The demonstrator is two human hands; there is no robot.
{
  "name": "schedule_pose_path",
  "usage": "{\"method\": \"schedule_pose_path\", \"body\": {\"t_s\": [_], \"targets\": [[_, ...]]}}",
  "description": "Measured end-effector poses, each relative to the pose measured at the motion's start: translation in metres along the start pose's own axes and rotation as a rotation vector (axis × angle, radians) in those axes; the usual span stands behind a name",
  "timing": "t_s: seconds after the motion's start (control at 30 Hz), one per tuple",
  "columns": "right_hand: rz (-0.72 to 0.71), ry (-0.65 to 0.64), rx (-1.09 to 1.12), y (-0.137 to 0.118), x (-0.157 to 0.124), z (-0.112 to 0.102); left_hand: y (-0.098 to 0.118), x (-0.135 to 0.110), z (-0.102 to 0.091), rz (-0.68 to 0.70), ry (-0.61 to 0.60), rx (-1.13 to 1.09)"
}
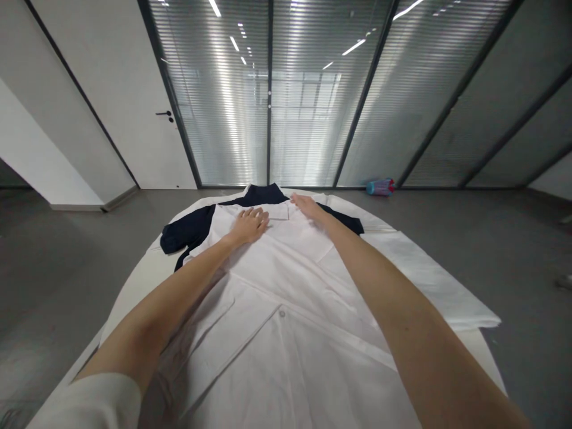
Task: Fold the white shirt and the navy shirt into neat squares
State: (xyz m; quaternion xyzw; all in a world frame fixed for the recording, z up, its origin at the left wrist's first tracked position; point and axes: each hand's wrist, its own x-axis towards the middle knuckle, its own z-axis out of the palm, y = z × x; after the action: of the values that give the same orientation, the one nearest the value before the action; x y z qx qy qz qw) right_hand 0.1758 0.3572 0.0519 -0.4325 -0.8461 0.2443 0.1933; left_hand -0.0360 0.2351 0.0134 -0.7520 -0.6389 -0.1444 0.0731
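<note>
A white buttoned garment (286, 262), like a shirt or lab coat, lies spread out with creases across its middle. My left hand (250, 225) rests palm down near its far end, fingers slightly apart. To the right, my right hand (308, 207) lies with fingers stretched along the same far edge, its fingertips on the fabric. Under the white cloth is a dark navy garment (192, 228); its short sleeves stick out on both sides and its collar shows beyond my hands. A white sleeve-like piece (429, 274) extends to the right.
A pale rounded table (138, 292) carries the garments. On the floor past it lies a blue and red bundle (379, 187) against the glass partition (304, 119). A white door (116, 89) with a black handle stands at the left.
</note>
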Motion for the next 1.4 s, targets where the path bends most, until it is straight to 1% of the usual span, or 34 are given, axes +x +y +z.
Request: {"method": "schedule_pose_path", "body": {"t_s": [0.07,0.1,0.17,0.23,0.3,0.37,0.43,0.47,0.53,0.63,0.73,0.87,0.97,1.03,1.1,1.13,1.2,1.3,1.4], "targets": [[0.071,0.094,0.129,0.011,-0.006,-0.031,0.031,0.002,-0.008,0.087,0.040,-0.045],[0.106,0.126,0.184,0.016,-0.010,-0.046,0.052,0.002,-0.012,0.170,0.036,-0.086],[0.162,0.152,0.228,0.025,-0.021,-0.072,0.101,-0.003,-0.017,0.407,-0.011,-0.196],[0.193,0.152,0.222,0.030,-0.036,-0.092,0.154,-0.016,-0.021,0.683,-0.080,-0.330],[0.213,0.136,0.209,0.032,-0.052,-0.104,0.204,-0.035,-0.024,0.915,-0.141,-0.432],[0.220,0.105,0.195,0.035,-0.069,-0.112,0.245,-0.056,-0.026,1.084,-0.181,-0.454],[0.220,0.081,0.185,0.038,-0.083,-0.116,0.274,-0.073,-0.028,1.184,-0.206,-0.424],[0.220,0.072,0.180,0.040,-0.088,-0.117,0.284,-0.080,-0.028,1.212,-0.217,-0.401],[0.222,0.062,0.161,0.045,-0.095,-0.119,0.298,-0.088,-0.029,1.237,-0.235,-0.357],[0.229,0.050,0.112,0.053,-0.097,-0.120,0.308,-0.092,-0.029,1.227,-0.224,-0.318],[0.224,0.036,0.063,0.055,-0.094,-0.121,0.312,-0.092,-0.028,1.195,-0.177,-0.323],[0.220,0.020,0.022,0.050,-0.091,-0.121,0.315,-0.090,-0.027,1.179,-0.100,-0.327],[0.206,0.012,0.001,0.045,-0.091,-0.121,0.313,-0.090,-0.031,1.171,-0.023,-0.270],[0.180,0.012,-0.021,0.044,-0.090,-0.121,0.307,-0.093,-0.039,1.177,0.037,-0.237],[0.166,0.009,-0.055,0.043,-0.089,-0.120,0.296,-0.101,-0.051,1.165,0.097,-0.227],[0.170,0.009,-0.076,0.042,-0.087,-0.119,0.289,-0.106,-0.058,1.150,0.133,-0.229],[0.227,0.016,-0.106,0.040,-0.080,-0.113,0.275,-0.119,-0.073,1.119,0.210,-0.237],[0.364,0.024,-0.108,0.034,-0.062,-0.095,0.258,-0.141,-0.089,1.104,0.303,-0.241],[0.449,0.033,-0.122,0.028,-0.041,-0.069,0.249,-0.162,-0.092,1.105,0.310,-0.242]]}}
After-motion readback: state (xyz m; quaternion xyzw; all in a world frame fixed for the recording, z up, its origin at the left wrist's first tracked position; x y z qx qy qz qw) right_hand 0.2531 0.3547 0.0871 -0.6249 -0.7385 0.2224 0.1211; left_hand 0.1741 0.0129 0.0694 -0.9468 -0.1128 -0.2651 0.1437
